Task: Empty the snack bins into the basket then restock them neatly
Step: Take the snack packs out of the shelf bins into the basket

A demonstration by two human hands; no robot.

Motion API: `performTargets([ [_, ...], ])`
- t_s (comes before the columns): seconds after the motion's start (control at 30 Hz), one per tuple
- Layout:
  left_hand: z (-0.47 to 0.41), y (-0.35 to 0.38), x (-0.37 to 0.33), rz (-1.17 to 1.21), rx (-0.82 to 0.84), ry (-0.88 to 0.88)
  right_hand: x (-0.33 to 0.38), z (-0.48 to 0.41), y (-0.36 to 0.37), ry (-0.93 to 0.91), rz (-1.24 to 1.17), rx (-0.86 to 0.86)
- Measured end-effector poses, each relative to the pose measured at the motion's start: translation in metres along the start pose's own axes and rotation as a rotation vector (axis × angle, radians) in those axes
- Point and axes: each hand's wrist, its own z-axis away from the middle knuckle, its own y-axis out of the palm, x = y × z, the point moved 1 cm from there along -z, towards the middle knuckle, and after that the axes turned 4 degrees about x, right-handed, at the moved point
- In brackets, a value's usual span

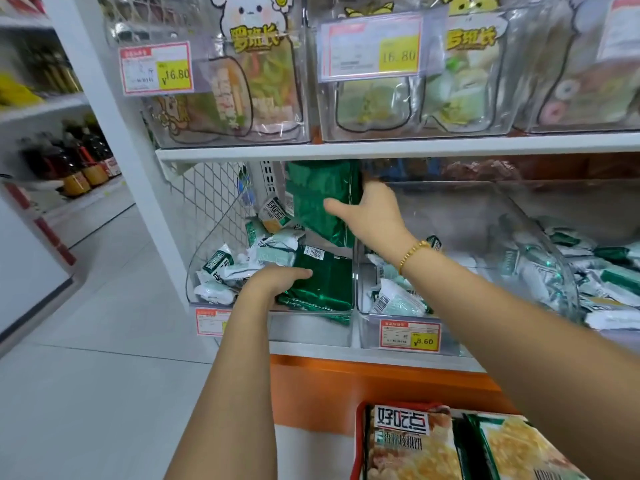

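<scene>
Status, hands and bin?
Left hand grips flat dark-green foil pack in clear plastic bin. Right hand holds upright dark-green foil pack. Small white packets alongside.

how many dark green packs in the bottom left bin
2: one upright pack at the back, held by the right hand; one flat pack in front under the left hand; more may lie beneath.

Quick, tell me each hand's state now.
The left hand holds the lying green pack.
The right hand grips the upright green pack.
</scene>
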Motion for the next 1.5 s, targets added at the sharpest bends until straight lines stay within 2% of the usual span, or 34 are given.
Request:
performTargets([
  [0.17,0.004,-0.002,-0.001,0.070,-0.027,-0.010,0.001,0.045,-0.021,-0.094,-0.211,-0.021],
  [0.27,0.025,-0.004,-0.011,-0.011,-0.130,0.067,-0.001,0.071,-0.039,-0.163,-0.247,-0.044],
  [0.43,0.086,-0.008,-0.036,-0.245,-0.366,0.375,-0.009,0.125,-0.085,-0.287,-0.230,-0.066],
  [0.57,0.141,-0.016,-0.039,-0.341,-0.488,0.618,-0.031,0.183,-0.132,-0.419,0.040,-0.096],
  [0.7,0.197,-0.010,-0.034,-0.516,-0.549,0.968,-0.065,0.236,-0.164,-0.486,0.184,-0.098],
  [0.83,0.234,0.021,-0.008,-0.706,-0.451,1.306,-0.101,0.279,-0.176,-0.428,0.263,-0.165],
  [1.0,0.226,0.061,0.025,-0.830,-0.232,1.523,-0.148,0.327,-0.180,-0.231,0.239,-0.266],
  [1.17,0.210,0.094,0.057,-0.944,-0.129,1.582,-0.179,0.350,-0.187,-0.127,0.303,-0.237],
  [1.33,0.193,0.110,0.085,-0.996,-0.048,1.444,-0.189,0.354,-0.189,-0.072,0.368,-0.273],
  [1.5,0.167,0.125,0.100,-1.068,-0.012,1.311,-0.177,0.354,-0.188,0.109,0.360,-0.291],
])
